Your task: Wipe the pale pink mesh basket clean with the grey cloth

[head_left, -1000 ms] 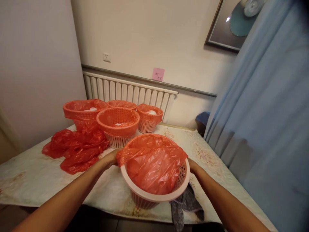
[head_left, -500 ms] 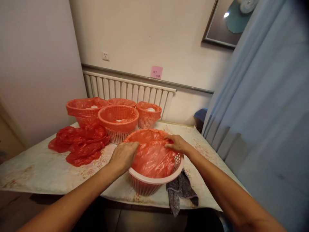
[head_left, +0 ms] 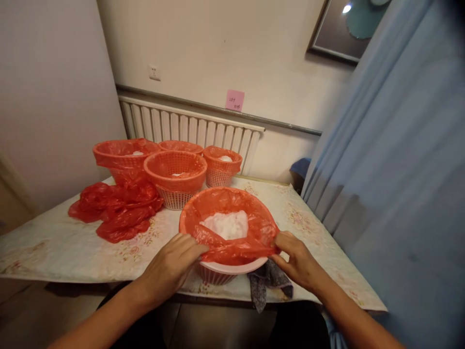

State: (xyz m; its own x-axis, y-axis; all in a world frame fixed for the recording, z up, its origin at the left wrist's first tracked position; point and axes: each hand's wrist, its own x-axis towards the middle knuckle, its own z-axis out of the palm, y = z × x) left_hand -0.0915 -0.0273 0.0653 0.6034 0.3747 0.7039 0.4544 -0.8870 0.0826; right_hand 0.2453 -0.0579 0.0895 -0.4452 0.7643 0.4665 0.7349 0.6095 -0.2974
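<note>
A white plastic basket [head_left: 232, 267] stands at the table's front, lined with a red plastic bag [head_left: 236, 249]. The bag is folded over the far rim and both sides, while the near part of the white rim shows bare. White crumpled material [head_left: 228, 224] lies at the bottom inside the bag; its kind I cannot make out. My left hand [head_left: 174, 261] pinches the bag's edge at the near left of the rim. At the near right, my right hand [head_left: 296, 257] grips the same edge, which is stretched between both hands.
Several red-lined baskets [head_left: 176, 179] stand at the back left. A heap of red plastic bags [head_left: 116, 208] lies left of them on the flowered tablecloth [head_left: 39, 254]. A dark grey cloth [head_left: 271, 278] hangs over the front edge. A blue curtain [head_left: 381, 169] borders the right side.
Both hands have come nearer along the basket's sides, drawing the bag's edge toward me. The bag has opened up, so the white material inside now shows. The view has tilted slightly.
</note>
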